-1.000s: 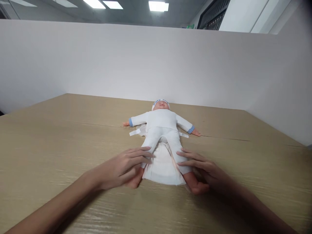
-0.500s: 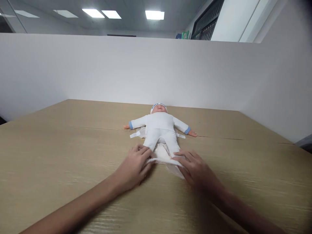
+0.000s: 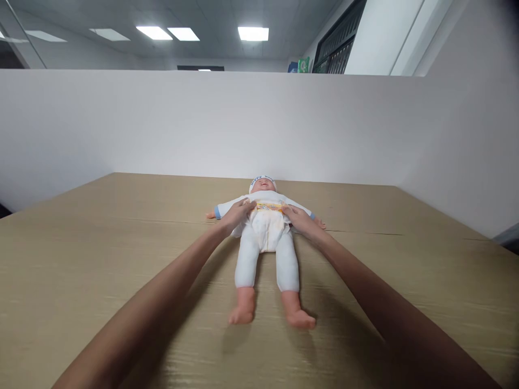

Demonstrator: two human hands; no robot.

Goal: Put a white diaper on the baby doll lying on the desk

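Observation:
A baby doll (image 3: 246,265) in a white suit with blue cuffs and a printed headband lies on its back, head away from me, arms spread and legs toward me. The white diaper (image 3: 267,229) passes up between its legs and covers its lower belly. Along the diaper's top edge runs a yellow-orange patterned band. My left hand (image 3: 239,212) is closed on the left corner of that edge, at the doll's waist. At the opposite corner, my right hand (image 3: 299,217) grips the diaper too. The side tabs are hidden beneath my hands.
The wood-grained table (image 3: 121,259) spreads out on both sides of the doll. A white partition (image 3: 259,124) rises behind its far edge, and another wall (image 3: 466,151) stands at the right.
Both hands have moved forward from the doll's lower legs to its waist, bringing the diaper's front flap up over the belly. The legs and bare feet now show fully.

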